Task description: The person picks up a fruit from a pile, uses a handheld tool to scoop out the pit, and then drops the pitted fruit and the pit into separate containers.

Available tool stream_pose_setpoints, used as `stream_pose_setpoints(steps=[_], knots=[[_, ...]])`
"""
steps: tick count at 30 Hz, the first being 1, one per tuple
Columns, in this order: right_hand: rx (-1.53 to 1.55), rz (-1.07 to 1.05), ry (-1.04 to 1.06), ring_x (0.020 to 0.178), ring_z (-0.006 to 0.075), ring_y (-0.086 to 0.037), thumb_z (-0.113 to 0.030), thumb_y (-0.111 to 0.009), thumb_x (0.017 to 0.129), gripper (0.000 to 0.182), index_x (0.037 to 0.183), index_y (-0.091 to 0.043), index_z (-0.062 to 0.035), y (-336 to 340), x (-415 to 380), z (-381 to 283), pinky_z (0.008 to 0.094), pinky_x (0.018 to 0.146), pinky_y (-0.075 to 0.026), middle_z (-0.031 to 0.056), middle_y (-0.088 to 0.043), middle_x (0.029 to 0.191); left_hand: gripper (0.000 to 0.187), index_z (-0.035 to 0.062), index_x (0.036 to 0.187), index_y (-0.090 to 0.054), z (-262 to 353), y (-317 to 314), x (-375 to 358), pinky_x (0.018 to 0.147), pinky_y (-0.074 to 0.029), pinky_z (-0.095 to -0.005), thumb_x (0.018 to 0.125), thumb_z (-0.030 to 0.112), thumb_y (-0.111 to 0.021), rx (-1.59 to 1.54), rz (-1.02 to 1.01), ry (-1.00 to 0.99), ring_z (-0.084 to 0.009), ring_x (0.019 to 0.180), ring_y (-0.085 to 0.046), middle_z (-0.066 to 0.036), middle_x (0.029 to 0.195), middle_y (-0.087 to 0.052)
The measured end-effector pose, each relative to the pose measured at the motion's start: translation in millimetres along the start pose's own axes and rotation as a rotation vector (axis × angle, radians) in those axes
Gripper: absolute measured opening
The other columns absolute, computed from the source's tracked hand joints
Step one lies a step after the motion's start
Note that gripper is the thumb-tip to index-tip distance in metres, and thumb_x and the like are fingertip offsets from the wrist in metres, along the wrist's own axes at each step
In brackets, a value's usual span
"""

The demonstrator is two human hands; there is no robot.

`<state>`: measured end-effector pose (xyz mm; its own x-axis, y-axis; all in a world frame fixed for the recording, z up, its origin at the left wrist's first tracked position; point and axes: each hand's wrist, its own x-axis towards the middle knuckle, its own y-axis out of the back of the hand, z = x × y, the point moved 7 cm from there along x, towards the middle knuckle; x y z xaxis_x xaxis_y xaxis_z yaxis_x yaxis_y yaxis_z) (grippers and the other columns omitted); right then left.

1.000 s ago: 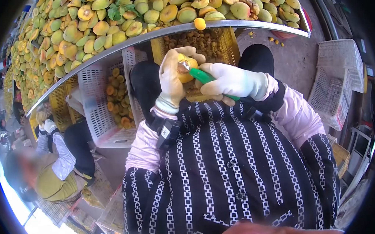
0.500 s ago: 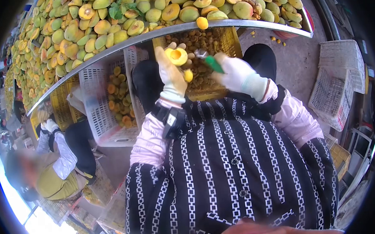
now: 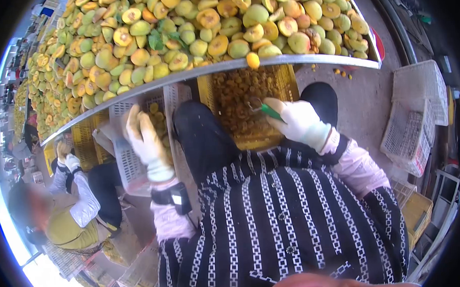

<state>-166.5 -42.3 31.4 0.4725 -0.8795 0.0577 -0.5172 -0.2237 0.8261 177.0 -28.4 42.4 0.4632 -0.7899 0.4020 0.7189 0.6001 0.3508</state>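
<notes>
My left hand (image 3: 147,142), in a pale glove, reaches over the white crate (image 3: 133,165) on the left, its fingers stretched out and somewhat blurred. No fruit shows in it. Halved peaches (image 3: 159,117) lie inside that crate, partly hidden behind the hand. In my gloved right hand (image 3: 300,124) is a green-handled pitting spoon (image 3: 270,111) with a small metal loop at its tip, pointing left. Below the tool stands a yellow crate (image 3: 287,84) holding many brown peach pits (image 3: 243,96).
A metal-edged table (image 3: 206,69) heaped with halved peaches (image 3: 139,57) spans the front. One small orange piece (image 3: 253,60) rests at its edge. White crates (image 3: 409,130) are stacked at right. Another person (image 3: 71,212) sits at left, hands near yellow crates.
My left hand has moved left from above the pit crate to the white crate, and the peach half it held is gone from it. My right hand keeps the spoon. The view has tilted upward.
</notes>
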Motion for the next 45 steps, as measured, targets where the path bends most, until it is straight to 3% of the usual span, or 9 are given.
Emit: stream_pose_setpoints(steps=[2, 4, 5, 16, 22, 24, 30, 36, 45], knots=[[0.01, -0.08, -0.094, 0.067, 0.0348, -0.065, -0.026, -0.063, 0.085, 0.029, 0.108, -0.056, -0.0094, -10, -2, 10, 0.0442, 0.058, -0.051, 0.0156, -0.065, 0.073, 0.037, -0.0001, 0.124, -0.057, -25, 20, 14, 0.094, -0.048, -0.0351, 0.091, 0.014, -0.063, -0.005, 0.065, 0.147, -0.0244, 0.111, -0.056, -0.014, 0.125, -0.054], [0.041, -0.044, -0.031, 0.067, 0.0355, -0.065, -0.027, -0.063, 0.085, 0.031, 0.11, -0.057, -0.0101, -17, 0, 2, 0.0453, 0.058, -0.052, 0.0164, -0.066, 0.074, 0.037, -0.001, 0.124, -0.057, 22, -10, 39, 0.099, -0.045, -0.0352, 0.089, 0.011, -0.064, 0.367, -0.106, -0.122, -0.0244, 0.114, -0.055, -0.014, 0.126, -0.056], [0.043, -0.048, -0.02, 0.066, 0.0352, -0.065, -0.027, -0.064, 0.084, 0.032, 0.11, -0.057, -0.0098, -17, 2, -3, 0.0448, 0.058, -0.052, 0.016, -0.066, 0.074, 0.037, -0.0003, 0.122, -0.059, 3, -38, 47, 0.099, -0.044, -0.0351, 0.088, 0.013, -0.065, -0.117, -0.156, 0.054, -0.0247, 0.114, -0.056, -0.015, 0.122, -0.059], [0.056, 0.038, -0.161, 0.067, 0.033, -0.067, -0.027, -0.069, 0.083, 0.04, 0.115, -0.056, -0.0078, 23, -18, 33, 0.0416, 0.058, -0.053, 0.0163, -0.066, 0.074, 0.067, 0.0079, 0.124, -0.049, 12, -279, 116, 0.082, -0.05, -0.0477, 0.075, 0.049, -0.071, 0.596, -0.475, -0.047, -0.0386, 0.095, -0.063, -0.02, 0.102, -0.064], [0.102, -0.047, -0.174, 0.07, 0.0335, -0.067, -0.028, -0.067, 0.085, 0.04, 0.118, -0.055, -0.009, 12, -13, 39, 0.0412, 0.06, -0.053, 0.016, -0.067, 0.078, 0.055, 0.0066, 0.119, -0.053, 4, -259, 110, 0.079, -0.051, -0.0437, 0.073, 0.029, -0.076, 0.26, -0.283, -0.291, -0.0332, 0.087, -0.065, -0.016, 0.098, -0.065], [0.128, -0.008, -0.143, 0.071, 0.0337, -0.067, -0.027, -0.067, 0.086, 0.041, 0.12, -0.055, -0.0088, 15, -8, 31, 0.041, 0.061, -0.053, 0.0163, -0.067, 0.078, 0.039, 0.0064, 0.116, -0.055, -23, -243, 98, 0.073, -0.053, -0.0291, 0.079, 0.007, -0.069, -0.573, -0.232, 0.394, -0.0183, 0.086, -0.064, -0.007, 0.102, -0.065], [0.208, 0.146, -0.109, 0.082, 0.0368, -0.066, -0.017, -0.067, 0.084, 0.051, 0.131, -0.048, -0.0052, 24, 8, 11, 0.0423, 0.069, -0.054, 0.0197, -0.066, 0.096, 0.043, 0.0066, 0.13, -0.05, 41, -181, 34, 0.072, -0.057, -0.0279, 0.095, 0.03, -0.056, -1.515, -0.455, 0.832, -0.0204, 0.092, -0.065, -0.015, 0.124, -0.059], [0.135, 0.214, 0.241, 0.064, 0.0301, -0.06, -0.006, -0.07, 0.079, 0.054, 0.131, -0.053, -0.0055, 59, 24, -61, 0.0365, 0.057, -0.048, 0.0104, -0.061, 0.079, 0.054, 0.0054, 0.131, -0.052, 46, -155, -24, 0.059, -0.051, -0.0263, 0.096, 0.047, -0.048, -1.506, -0.511, 0.806, -0.0235, 0.083, -0.066, -0.019, 0.117, -0.063], [-0.124, 0.225, 0.232, 0.052, 0.025, -0.056, -0.014, -0.066, 0.081, 0.062, 0.14, -0.046, -0.0197, 47, 15, -84, 0.0367, 0.046, -0.047, 0.0072, -0.052, 0.071, 0.057, 0.0023, 0.124, -0.051, 76, -146, -52, 0.066, -0.056, -0.0301, 0.099, 0.048, -0.029, -1.231, -0.418, 0.746, -0.0233, 0.089, -0.066, -0.018, 0.107, -0.065]])
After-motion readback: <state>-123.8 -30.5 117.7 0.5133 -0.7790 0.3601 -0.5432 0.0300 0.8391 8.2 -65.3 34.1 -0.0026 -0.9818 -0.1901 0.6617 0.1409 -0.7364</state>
